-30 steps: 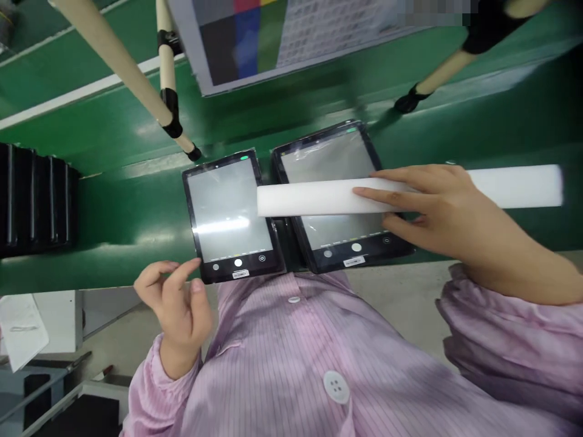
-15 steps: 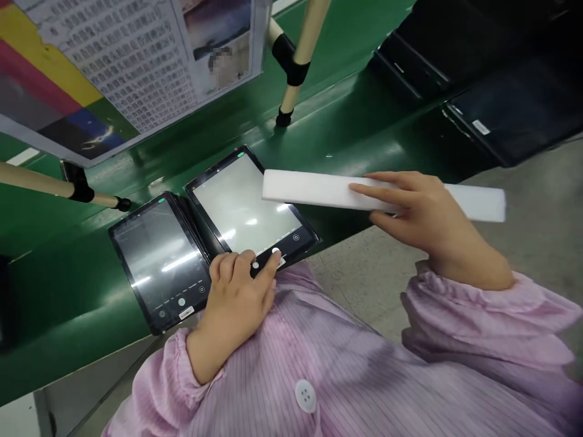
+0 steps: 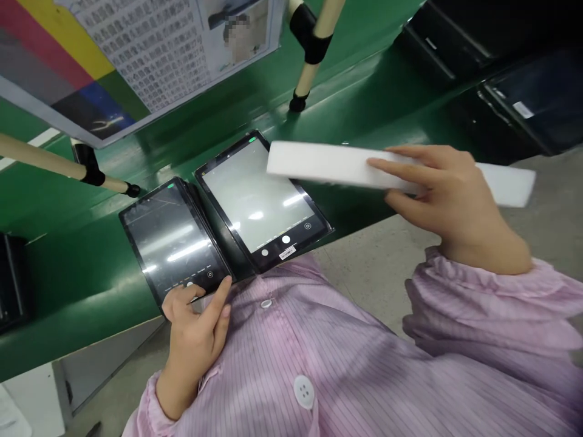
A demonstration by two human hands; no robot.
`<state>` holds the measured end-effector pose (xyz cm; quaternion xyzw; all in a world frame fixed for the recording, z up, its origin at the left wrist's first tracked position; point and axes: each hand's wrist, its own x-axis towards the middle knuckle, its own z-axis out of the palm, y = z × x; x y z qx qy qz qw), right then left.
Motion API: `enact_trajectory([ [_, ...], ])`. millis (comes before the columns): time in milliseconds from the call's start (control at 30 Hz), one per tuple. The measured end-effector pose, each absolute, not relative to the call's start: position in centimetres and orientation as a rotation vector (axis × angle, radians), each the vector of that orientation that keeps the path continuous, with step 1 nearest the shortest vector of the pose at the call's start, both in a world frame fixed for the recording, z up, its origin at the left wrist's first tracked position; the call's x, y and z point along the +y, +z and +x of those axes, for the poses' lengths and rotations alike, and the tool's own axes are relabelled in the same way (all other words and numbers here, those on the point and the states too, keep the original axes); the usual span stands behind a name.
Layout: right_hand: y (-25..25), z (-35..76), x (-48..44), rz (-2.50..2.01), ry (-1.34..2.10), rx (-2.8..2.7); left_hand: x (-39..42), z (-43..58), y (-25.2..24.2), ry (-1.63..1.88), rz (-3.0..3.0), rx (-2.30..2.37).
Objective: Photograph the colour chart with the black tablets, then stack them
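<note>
My right hand point(image 3: 460, 194) grips a long white foam block point(image 3: 328, 162), holding it level above the right tablet's edge. That right tablet point(image 3: 255, 194) lies face up with a bright, pale camera screen and a small label at its lower edge. Beside it, a left tablet point(image 3: 175, 240) with a darker, reflective camera screen rests on other dark slabs. My left hand point(image 3: 195, 328) is at the left tablet's lower edge, index finger stretched toward the corner, the other fingers bent over the on-screen buttons. It holds nothing that I can see.
A green bench point(image 3: 91, 273) carries the tablets. More dark tablets point(image 3: 542, 109) are stacked at the right, and a dark object point(image 3: 11, 282) lies at the far left. Beige pipe legs point(image 3: 310, 60) with black joints stand behind, by a printed sheet point(image 3: 150, 54).
My left hand has left the right tablet's buttons and moved left and down to the left tablet. My right hand still holds the foam block. The view has shifted slightly.
</note>
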<state>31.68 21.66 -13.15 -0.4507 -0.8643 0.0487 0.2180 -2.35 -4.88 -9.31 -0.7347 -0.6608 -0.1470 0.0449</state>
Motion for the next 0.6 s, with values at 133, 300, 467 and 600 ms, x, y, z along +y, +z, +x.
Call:
enact_trajectory([
  [133, -14.6, 29.5, 22.3, -1.524, 0.112, -2.26, -6.4, -2.5, -10.6, -0.447, -2.147, -2.101],
  [300, -16.9, 27.3, 22.2, -1.733, 0.178, -2.379, -7.2, -2.8, -10.8, -0.441, -2.039, -2.185],
  [467, -16.1, 24.9, 19.0, -1.384, 0.742, -2.025, -7.5, -3.1, -10.9, -0.482, -1.985, -2.215],
  [600, -14.7, 22.5, 16.7, -1.307, 1.418, -1.708, -7.1, -2.8, -11.6, -0.436, -1.974, -2.232],
])
